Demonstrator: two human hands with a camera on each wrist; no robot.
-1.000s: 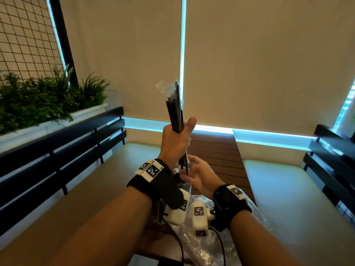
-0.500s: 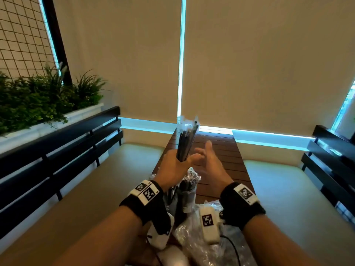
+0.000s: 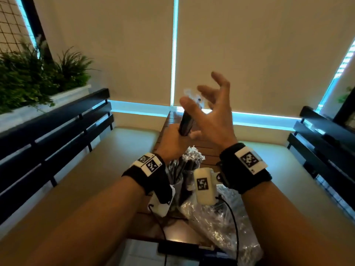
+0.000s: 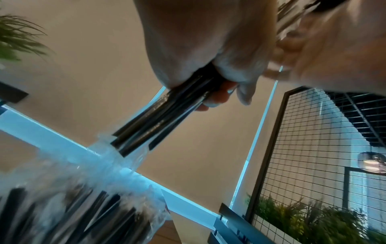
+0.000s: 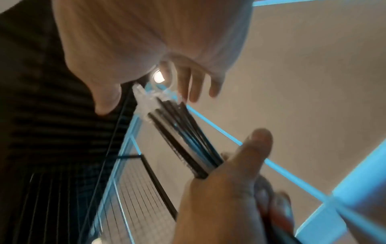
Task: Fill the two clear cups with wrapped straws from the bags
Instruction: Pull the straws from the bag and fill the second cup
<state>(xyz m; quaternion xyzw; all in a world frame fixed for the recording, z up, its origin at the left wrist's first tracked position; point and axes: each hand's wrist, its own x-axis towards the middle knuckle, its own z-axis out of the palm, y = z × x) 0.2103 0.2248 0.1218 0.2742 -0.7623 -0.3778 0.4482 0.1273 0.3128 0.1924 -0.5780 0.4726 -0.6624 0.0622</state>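
The left hand (image 3: pixel 173 140) is fisted around the lower part of a bundle of wrapped straws (image 3: pixel 187 121), holding it up in the air above the table (image 3: pixel 206 152). The bundle's long axis runs up and slightly to the right from that fist, so its free top end points toward the right hand (image 3: pixel 213 112), which hovers just beside it with fingers spread and relaxed, gripping nothing. In the right wrist view the fingertips (image 5: pixel 195 92) sit close by the crinkled tops of the wrappers; whether they touch cannot be told through the blur. The right hand is therefore the nearer one to the bundle's upper end, and it looks placed to tap or square the tops, or to take the bundle over.

The straws are thin, black and straight, each in a clear sleeve that ends in a frilled plastic tail; below the fist their lower ends fan out a little.

Directly beneath the hands stand the two clear cups (image 3: pixel 189 177), close together and already holding dark wrapped straws upright. A crumpled clear bag (image 3: pixel 215 225) lies just nearer the person.
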